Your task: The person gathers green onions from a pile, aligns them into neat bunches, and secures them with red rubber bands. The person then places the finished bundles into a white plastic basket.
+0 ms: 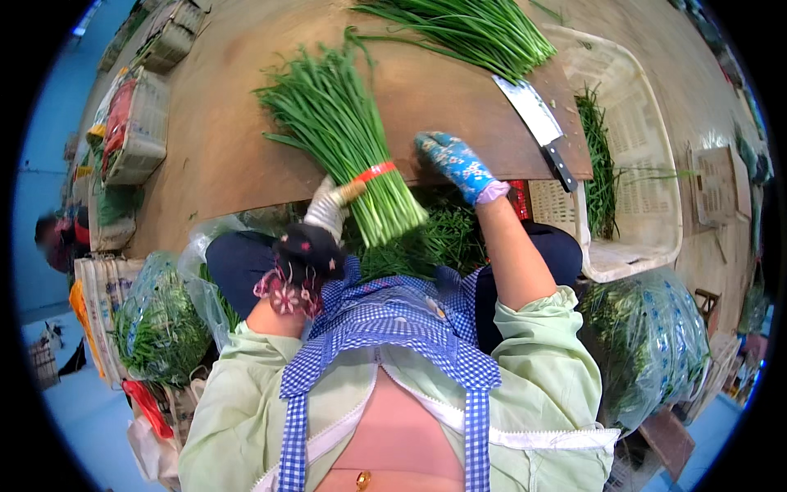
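My left hand [329, 209], in a whitish knit glove, grips a bundle of garlic chives [344, 117] near its cut ends. A red band [376, 171] circles the stems just above my thumb. The leaves fan out over the brown tabletop [227, 141], while the pale ends point towards my lap. My right hand [452, 161], in a blue floral glove, rests at the table's near edge, apart from the bundle. Its fingers lie together and I see nothing in them. Right of it, a cleaver [530, 114] with a black handle lies near the board's right edge.
Another pile of chives [473, 34] lies at the back. A white plastic crate [645, 203] with loose leaves stands right. Bagged greens sit left [163, 320] and right [642, 344]. Leaf trimmings [436, 237] fill the space below the table edge. A person [61, 237] is far left.
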{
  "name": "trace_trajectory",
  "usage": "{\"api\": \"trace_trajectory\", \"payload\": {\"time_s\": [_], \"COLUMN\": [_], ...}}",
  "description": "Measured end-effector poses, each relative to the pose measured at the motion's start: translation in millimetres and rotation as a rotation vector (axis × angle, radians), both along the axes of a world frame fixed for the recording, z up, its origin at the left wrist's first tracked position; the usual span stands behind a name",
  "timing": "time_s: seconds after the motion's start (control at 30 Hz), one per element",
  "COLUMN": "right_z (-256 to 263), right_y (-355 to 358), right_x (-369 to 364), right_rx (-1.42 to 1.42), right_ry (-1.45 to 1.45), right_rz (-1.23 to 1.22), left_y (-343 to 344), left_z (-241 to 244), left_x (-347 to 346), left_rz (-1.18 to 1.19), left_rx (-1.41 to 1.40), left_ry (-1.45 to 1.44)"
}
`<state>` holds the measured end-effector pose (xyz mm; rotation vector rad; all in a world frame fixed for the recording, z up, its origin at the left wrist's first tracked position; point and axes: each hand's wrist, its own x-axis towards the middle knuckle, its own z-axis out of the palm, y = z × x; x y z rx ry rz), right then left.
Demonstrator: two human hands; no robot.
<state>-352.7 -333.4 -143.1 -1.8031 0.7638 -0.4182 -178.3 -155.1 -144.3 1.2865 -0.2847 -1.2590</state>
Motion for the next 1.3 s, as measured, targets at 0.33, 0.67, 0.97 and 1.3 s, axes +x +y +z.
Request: {"api": "trace_trajectory", "payload": {"time_s": [0.33,0.67,0.97,1.3], "right_z": [6,16,105,134], "right_y": [105,73,-4,78], "right_x": [61,2,53,127], "right_rx": [0.047,0.181,-0.727,-0.457], "right_ry": [0.053,-0.342,-0.364,-0.439], "right_rz": [-0.133,-0.242,-0.126,0.205], "left_y": [44,-11,-75,-23], "left_z": [-25,64,129,166], "left_x": [-19,-51,-9,10], "left_rz": [0.166,0.146,-0.083,-0.010], "left_rx": [-0.098,-0.576,-0.643,-0.484], "left_ry": [0.397,-0.044,-0.098,0.618]}}
